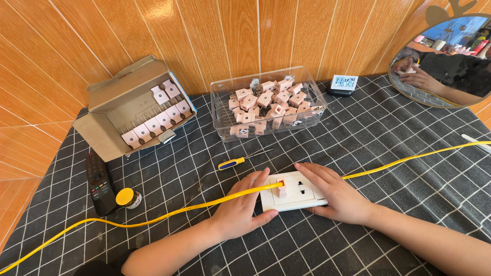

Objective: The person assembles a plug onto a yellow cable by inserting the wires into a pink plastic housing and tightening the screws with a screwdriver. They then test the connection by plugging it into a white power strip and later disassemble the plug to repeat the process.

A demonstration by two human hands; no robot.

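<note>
1. I see one white socket plate (297,192) lying flat on the checked cloth (388,133), front centre. Its long axis runs left-right, face up.
2. One small pink block (282,190) sits on the plate's left part, touching the yellow cable (169,215).
3. Left hand (240,209): fingers curled over the plate's left edge, pressing cable and block; thumb under the near edge. Right hand (335,191): flat, fingers spread on the plate's right end, gripping nothing.
4. The cable, one run, crosses the whole cloth from lower left to right edge and passes over the plate.
5. One yellow-handled screwdriver (240,160) lies just behind the plate, tip pointing right.
6. Further back: one clear bin (221,110) of pink blocks, too many to count; one open cardboard box (110,110) holding about seven pink pieces.
7. Left: one black remote (98,181), one yellow-capped roll (127,198).
8. Rear right: one small display unit (343,84), one round mirror (445,56).
</note>
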